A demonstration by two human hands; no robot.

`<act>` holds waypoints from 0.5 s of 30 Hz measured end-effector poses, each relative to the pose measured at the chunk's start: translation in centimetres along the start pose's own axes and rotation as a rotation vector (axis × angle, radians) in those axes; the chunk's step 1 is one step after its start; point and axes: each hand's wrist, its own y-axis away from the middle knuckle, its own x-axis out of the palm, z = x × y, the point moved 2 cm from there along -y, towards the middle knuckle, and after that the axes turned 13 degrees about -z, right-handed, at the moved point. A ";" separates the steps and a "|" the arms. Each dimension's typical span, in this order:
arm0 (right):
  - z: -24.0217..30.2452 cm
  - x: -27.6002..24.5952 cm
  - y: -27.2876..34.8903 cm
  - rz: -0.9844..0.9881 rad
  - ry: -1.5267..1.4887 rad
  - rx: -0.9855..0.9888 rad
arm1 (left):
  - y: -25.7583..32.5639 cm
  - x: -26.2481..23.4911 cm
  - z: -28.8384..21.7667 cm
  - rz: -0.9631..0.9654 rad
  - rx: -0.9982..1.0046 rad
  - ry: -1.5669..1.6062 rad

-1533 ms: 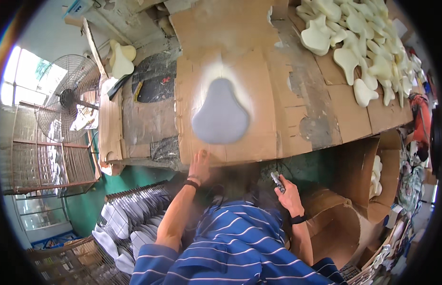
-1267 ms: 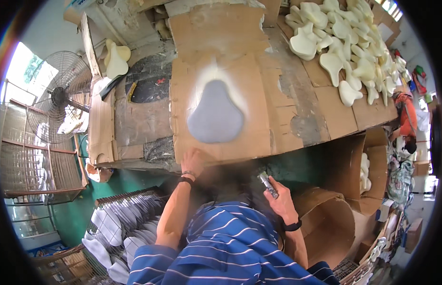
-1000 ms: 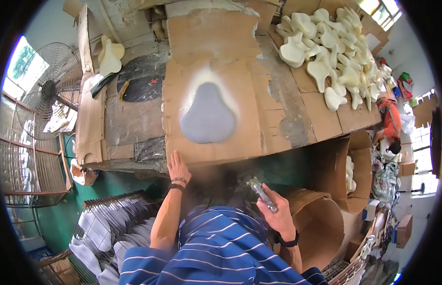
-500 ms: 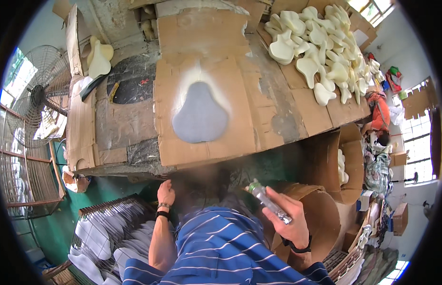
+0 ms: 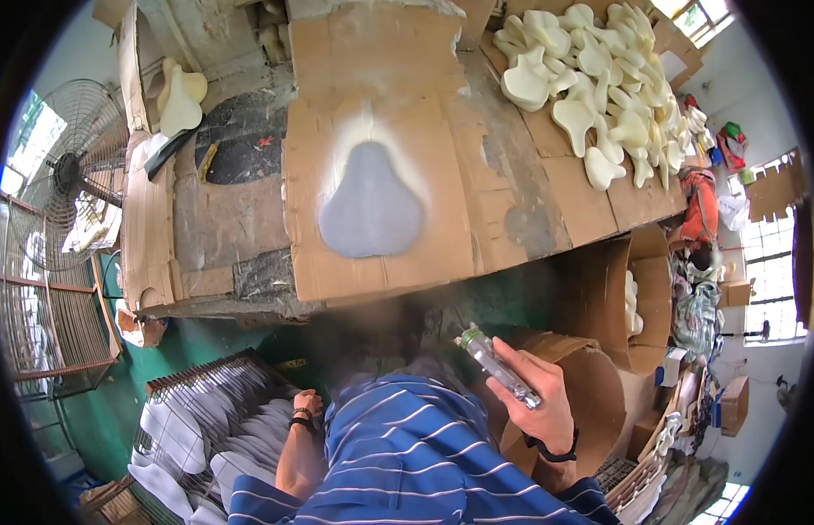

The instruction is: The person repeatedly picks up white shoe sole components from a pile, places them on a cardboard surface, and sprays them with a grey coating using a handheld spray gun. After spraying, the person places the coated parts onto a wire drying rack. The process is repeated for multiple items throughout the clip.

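Observation:
My right hand [image 5: 540, 395] is wrapped round a metal spray gun [image 5: 501, 371] with a green ring near its front end, held to the right of my body. My left hand [image 5: 308, 403] is curled closed beside my left hip, near the wire rack of grey pieces; nothing shows in it. On the cardboard-covered table [image 5: 337, 284] in front of me lies a grey, saddle-shaped piece [image 5: 372, 206], narrow end away from me. Pale spray residue [image 5: 368, 122] rims it on the cardboard.
Cream saddle-shaped foam pieces [image 5: 599, 79] are heaped at the far right of the table, and a few [image 5: 179, 101] stand at the far left. A wire rack [image 5: 197, 420] holds several grey pieces. Cardboard barrels [image 5: 590, 411] stand at right, a fan [image 5: 67, 175] at left.
My left hand has drawn back from the table's front edge toward my hip. My right hand keeps the spray gun in nearly the same place. The view has shifted slightly.

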 end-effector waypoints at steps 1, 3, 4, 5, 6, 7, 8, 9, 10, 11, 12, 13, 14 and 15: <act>0.1 -0.1 -0.1 -0.028 -0.009 0.022 | 0.3 0.2 0.1 0.003 0.026 -0.030; -0.3 -0.1 -0.3 -0.138 -0.009 -0.003 | -1.2 -0.4 1.3 0.082 0.013 0.029; -0.6 -0.8 -0.5 -0.132 -0.027 0.103 | -4.1 -1.6 2.6 0.150 -0.021 0.116; -1.1 -1.3 -0.2 -0.109 -0.030 0.099 | -5.7 -1.6 2.4 0.236 -0.044 0.203; -1.4 -1.2 0.1 -0.083 -0.013 0.090 | -5.2 -0.5 1.3 0.169 0.035 0.149; -1.0 -0.6 0.2 -0.044 -0.039 0.063 | -3.4 0.9 -0.7 0.097 0.113 0.096; -0.3 -0.1 0.2 0.001 -0.075 0.043 | -2.0 1.1 -2.1 0.014 0.186 0.039; 0.1 0.4 -0.2 0.066 -0.119 0.049 | -1.9 0.4 -2.9 0.096 0.075 0.196; 0.4 0.9 -0.4 0.088 -0.134 0.041 | -1.1 0.4 -4.0 0.063 0.115 0.150; 0.5 1.6 -0.7 0.068 -0.148 0.033 | -0.3 0.7 -5.1 0.029 0.154 0.103; 0.6 1.9 -1.1 0.044 -0.161 0.019 | 0.4 0.9 -6.4 -0.003 0.201 0.060; 0.5 2.2 -1.4 0.010 -0.155 0.003 | 0.1 0.9 -7.0 0.009 0.239 0.052; 0.3 2.5 -1.7 -0.023 -0.147 -0.013 | 0.4 0.8 -7.7 0.001 0.237 0.080; 0.1 2.8 -2.0 -0.057 -0.139 -0.029 | 0.7 0.7 -8.3 -0.005 0.235 0.107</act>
